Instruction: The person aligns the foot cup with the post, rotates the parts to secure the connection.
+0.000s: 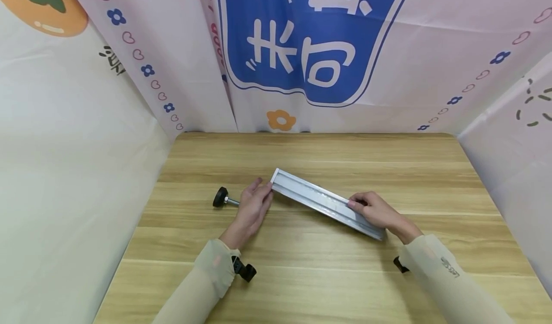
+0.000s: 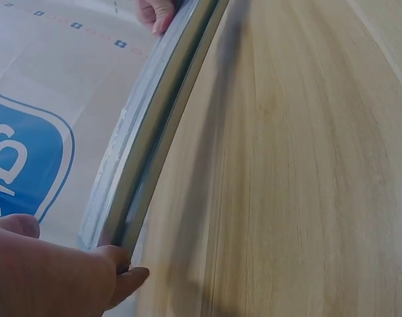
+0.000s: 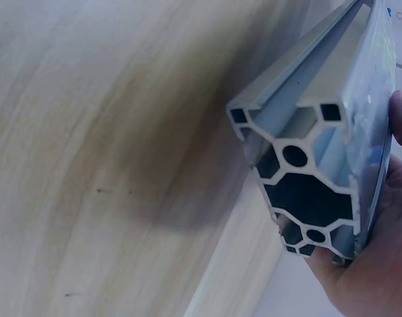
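A silver aluminium extrusion profile (image 1: 321, 199) is held slantwise above the table, its left end farther from the person. My left hand (image 1: 253, 206) grips that left end; in the left wrist view its fingers (image 2: 125, 277) reach under the profile's edge. Closer to the other end, my right hand (image 1: 375, 211) holds the profile with the thumb on its upper face. The right wrist view shows the hollow cut end of the profile (image 3: 306, 142), with round and angular openings and side slots. A levelling foot (image 1: 221, 197) with a black base lies beside the left hand, which partly hides its threaded stem.
The wood-grain table (image 1: 302, 285) extends around both hands. Printed cloth (image 1: 388, 75) hangs along its far edge, and pale cloth walls (image 1: 77, 180) stand at both sides. A small black device (image 1: 245, 269) is strapped at the left wrist.
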Action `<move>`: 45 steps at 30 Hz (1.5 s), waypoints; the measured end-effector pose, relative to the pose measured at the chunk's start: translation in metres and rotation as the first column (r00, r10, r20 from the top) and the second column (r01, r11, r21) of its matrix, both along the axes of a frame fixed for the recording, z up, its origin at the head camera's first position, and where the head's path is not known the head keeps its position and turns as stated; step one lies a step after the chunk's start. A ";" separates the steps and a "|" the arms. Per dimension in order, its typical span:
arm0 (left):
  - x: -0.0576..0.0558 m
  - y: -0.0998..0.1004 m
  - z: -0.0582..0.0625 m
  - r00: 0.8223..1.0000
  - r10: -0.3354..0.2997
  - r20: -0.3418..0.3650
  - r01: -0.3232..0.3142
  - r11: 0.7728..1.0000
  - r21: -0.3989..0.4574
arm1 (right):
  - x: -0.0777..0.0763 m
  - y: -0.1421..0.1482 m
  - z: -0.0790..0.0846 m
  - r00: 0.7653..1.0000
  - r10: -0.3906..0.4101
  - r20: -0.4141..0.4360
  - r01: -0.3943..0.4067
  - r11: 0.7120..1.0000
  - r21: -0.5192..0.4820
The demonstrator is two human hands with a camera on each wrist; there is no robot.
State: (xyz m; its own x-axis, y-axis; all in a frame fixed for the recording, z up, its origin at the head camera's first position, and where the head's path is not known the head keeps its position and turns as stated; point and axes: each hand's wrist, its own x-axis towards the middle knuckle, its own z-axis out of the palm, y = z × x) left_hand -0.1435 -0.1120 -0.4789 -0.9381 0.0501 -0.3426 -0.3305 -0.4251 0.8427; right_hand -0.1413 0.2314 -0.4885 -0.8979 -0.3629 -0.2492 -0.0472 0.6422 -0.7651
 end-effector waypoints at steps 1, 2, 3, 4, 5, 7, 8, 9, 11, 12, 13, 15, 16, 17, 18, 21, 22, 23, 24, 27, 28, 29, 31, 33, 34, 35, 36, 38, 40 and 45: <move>0.000 0.000 0.000 1.000 0.008 -0.006 -0.008 1.000 0.023 | 0.000 0.000 0.000 1.000 -0.010 0.007 0.010 1.000 0.000; 0.000 0.001 0.001 1.000 0.016 -0.011 -0.015 0.999 0.043 | 0.000 0.000 0.001 1.000 -0.013 0.010 0.013 1.000 0.001; 0.000 0.001 0.001 1.000 0.021 -0.014 -0.020 0.998 0.060 | 0.000 0.000 0.001 1.000 -0.016 0.014 0.016 1.000 0.001; 0.000 0.001 0.001 1.000 0.027 -0.016 -0.025 0.997 0.078 | 0.001 0.000 0.002 1.000 -0.019 0.017 0.019 1.000 0.001; 0.000 0.001 0.001 0.999 0.028 -0.017 -0.027 0.996 0.088 | 0.001 0.000 0.002 1.000 -0.022 0.021 0.022 1.000 0.000; 0.000 0.002 0.001 1.000 0.026 -0.015 -0.024 0.995 0.100 | 0.002 0.001 0.003 0.999 -0.028 0.024 0.028 1.000 -0.005; 0.000 0.002 0.001 1.000 0.025 -0.011 -0.024 0.994 0.106 | 0.003 0.000 0.004 0.999 -0.030 0.028 0.030 0.999 -0.010; 0.000 0.003 0.001 1.000 0.021 -0.008 -0.020 0.993 0.113 | 0.003 0.000 0.004 0.999 -0.032 0.029 0.033 0.999 -0.017; 0.000 0.005 0.001 1.000 0.011 -0.002 -0.011 0.992 0.126 | 0.004 0.000 0.006 0.999 -0.038 0.034 0.039 0.999 -0.030; 0.000 0.006 0.001 1.000 0.004 -0.005 -0.003 0.991 0.135 | 0.004 0.000 0.006 0.999 -0.041 0.035 0.042 0.998 -0.036; 0.000 0.007 0.001 1.000 -0.003 -0.006 0.004 0.990 0.139 | 0.005 0.000 0.007 0.998 -0.042 0.038 0.044 0.998 -0.044; 0.000 0.009 0.001 1.000 -0.012 -0.013 0.014 0.990 0.142 | 0.005 -0.001 0.008 0.998 -0.047 0.044 0.049 0.997 -0.053; 0.000 0.011 0.001 1.000 -0.014 -0.012 0.016 0.991 0.136 | 0.006 -0.002 0.008 0.998 -0.049 0.047 0.052 0.997 -0.055; 0.000 0.012 0.002 1.000 -0.013 -0.012 0.014 0.992 0.124 | 0.006 -0.002 0.008 0.997 -0.051 0.050 0.054 0.997 -0.057; 0.000 0.013 0.002 1.000 -0.009 -0.011 0.010 0.994 0.111 | 0.006 -0.003 0.008 0.997 -0.053 0.053 0.056 0.997 -0.057; -0.002 0.015 0.002 1.000 0.021 0.005 -0.021 0.998 0.065 | 0.007 -0.005 0.009 0.996 -0.065 0.065 0.069 0.996 -0.060; -0.004 0.015 0.001 1.000 0.029 0.006 -0.029 0.998 0.054 | 0.008 -0.006 0.010 0.995 -0.068 0.068 0.073 0.996 -0.060; -0.005 0.015 0.002 0.999 0.037 0.007 -0.037 0.998 0.041 | 0.008 -0.006 0.010 0.995 -0.071 0.071 0.075 0.995 -0.060; -0.006 0.015 0.003 0.999 0.044 0.008 -0.044 0.999 0.031 | 0.008 -0.007 0.010 0.995 -0.075 0.072 0.079 0.995 -0.061; -0.009 0.016 0.006 0.998 0.061 0.012 -0.061 0.998 0.017 | 0.008 -0.008 0.011 0.994 -0.082 0.073 0.086 0.994 -0.067; -0.010 0.016 0.007 0.998 0.067 0.013 -0.067 0.998 0.015 | 0.009 -0.009 0.011 0.994 -0.083 0.071 0.088 0.994 -0.069; -0.010 0.016 0.008 0.997 0.073 0.014 -0.073 0.997 0.014 | 0.009 -0.009 0.011 0.994 -0.084 0.071 0.089 0.993 -0.073; -0.012 0.016 0.009 0.996 0.087 0.016 -0.087 0.996 0.015 | 0.009 -0.011 0.012 0.993 -0.090 0.071 0.096 0.992 -0.081; -0.013 0.017 0.010 0.995 0.100 0.017 -0.100 0.995 0.011 | 0.010 -0.012 0.012 0.993 -0.097 0.073 0.103 0.990 -0.091; -0.014 0.017 0.010 0.994 0.105 0.018 -0.105 0.994 0.009 | 0.011 -0.013 0.013 0.993 -0.097 0.073 0.104 0.990 -0.096; -0.014 0.017 0.011 0.994 0.110 0.018 -0.110 0.994 0.005 | 0.011 -0.013 0.013 0.992 -0.101 0.076 0.109 0.989 -0.103; -0.015 0.017 0.011 0.993 0.115 0.020 -0.115 0.993 0.006 | 0.012 -0.014 0.013 0.991 -0.106 0.079 0.114 0.987 -0.110; -0.016 0.017 0.011 0.992 0.124 0.018 -0.124 0.992 0.002 | 0.013 -0.015 0.013 0.990 -0.109 0.085 0.119 0.985 -0.125; -0.017 0.017 0.012 0.991 0.132 0.015 -0.132 0.991 0.006 | 0.014 -0.016 0.014 0.990 -0.110 0.089 0.121 0.983 -0.136; -0.018 0.016 0.015 0.990 0.142 -0.010 -0.141 0.990 0.023 | 0.015 -0.018 0.014 0.990 -0.110 0.090 0.124 0.979 -0.164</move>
